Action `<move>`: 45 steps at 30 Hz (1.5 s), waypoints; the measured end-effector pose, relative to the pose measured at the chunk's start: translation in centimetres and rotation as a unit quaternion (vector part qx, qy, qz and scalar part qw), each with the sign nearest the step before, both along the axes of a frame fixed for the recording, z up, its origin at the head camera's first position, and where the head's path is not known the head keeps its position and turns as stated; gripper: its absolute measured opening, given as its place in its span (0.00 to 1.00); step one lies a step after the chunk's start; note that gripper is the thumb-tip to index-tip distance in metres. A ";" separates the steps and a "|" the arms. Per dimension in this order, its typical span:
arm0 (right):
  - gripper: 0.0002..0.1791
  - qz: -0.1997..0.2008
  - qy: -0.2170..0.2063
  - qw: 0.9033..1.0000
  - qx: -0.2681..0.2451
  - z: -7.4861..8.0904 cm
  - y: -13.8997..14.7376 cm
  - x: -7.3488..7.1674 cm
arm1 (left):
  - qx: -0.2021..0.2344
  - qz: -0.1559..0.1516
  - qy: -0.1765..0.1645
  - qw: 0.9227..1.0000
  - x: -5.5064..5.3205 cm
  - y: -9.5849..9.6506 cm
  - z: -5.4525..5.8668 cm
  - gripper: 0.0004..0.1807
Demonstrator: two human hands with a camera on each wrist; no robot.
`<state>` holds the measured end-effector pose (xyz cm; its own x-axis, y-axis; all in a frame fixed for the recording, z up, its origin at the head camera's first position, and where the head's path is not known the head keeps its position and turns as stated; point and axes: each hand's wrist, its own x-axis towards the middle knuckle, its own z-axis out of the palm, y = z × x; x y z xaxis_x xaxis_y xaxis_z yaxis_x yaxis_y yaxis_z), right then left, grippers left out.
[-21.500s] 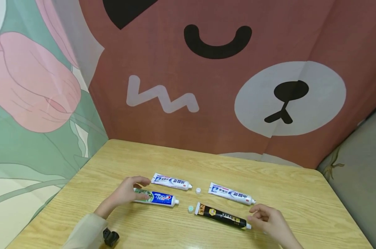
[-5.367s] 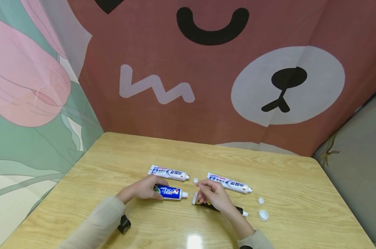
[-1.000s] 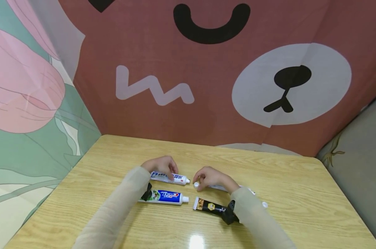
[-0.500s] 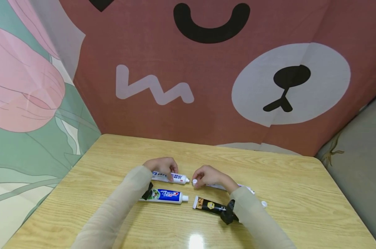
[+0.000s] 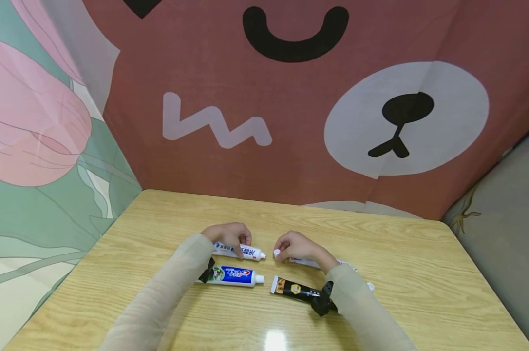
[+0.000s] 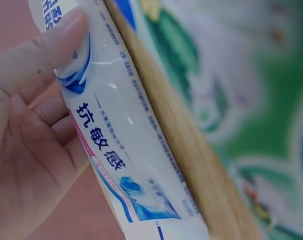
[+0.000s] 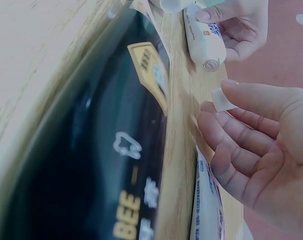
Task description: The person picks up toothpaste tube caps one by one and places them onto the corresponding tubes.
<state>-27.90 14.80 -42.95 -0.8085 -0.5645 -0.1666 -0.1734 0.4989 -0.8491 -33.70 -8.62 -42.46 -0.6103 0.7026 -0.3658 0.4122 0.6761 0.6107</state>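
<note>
In the head view my left hand [image 5: 231, 235] holds a white toothpaste tube [image 5: 252, 252], thumb on its printed face; the left wrist view shows the label [image 6: 109, 130] close up. The tube's bare nozzle [image 7: 210, 65] points toward my right hand [image 5: 296, 246]. Between thumb and fingertips that hand pinches a small white cap [image 7: 222, 100], apart from the nozzle by a short gap. Beneath my right forearm lies a second white toothpaste tube [image 5: 306, 263], partly hidden. A blue and green toothpaste tube [image 5: 238, 276] with a white cap lies nearer, its tail behind my left wrist.
A black toothpaste tube [image 5: 297, 290] lies under my right wrist, its far end covered by the wrist camera [image 5: 321, 300]. A loose white cap [image 5: 370, 286] rests beyond my right sleeve. The wooden table [image 5: 229, 321] meets a bear-print cloth [image 5: 212, 180] at the back.
My left hand has gone from the blue tube to the white one and turned it slightly. My right hand has taken up the small cap. The blue tube, bare-nozzled at first, now wears a cap.
</note>
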 end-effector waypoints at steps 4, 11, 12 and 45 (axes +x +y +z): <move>0.08 0.005 0.002 1.000 -0.004 -0.5 0.2 -0.3 | 0.019 0.002 -0.012 1.000 0.1 -0.1 0.0 0.11; 0.08 0.007 0.024 1.000 -0.011 -0.7 0.6 -0.3 | 0.062 -0.013 -0.005 0.998 0.0 -0.3 0.6 0.09; 0.09 0.006 0.028 1.000 -0.012 -0.7 0.7 -0.2 | 0.066 -0.014 -0.002 0.998 0.0 -0.3 0.8 0.09; 0.10 -0.096 0.061 0.987 -0.115 -0.3 0.2 1.6 | 0.146 0.056 0.018 0.988 1.0 -1.5 2.1 0.06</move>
<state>-26.29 15.05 -43.30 -0.9099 -0.4113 0.0542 -0.2034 0.3283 -0.9224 -32.68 -10.17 -40.34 -0.6999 0.7016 -0.1338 0.3700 0.5164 0.7723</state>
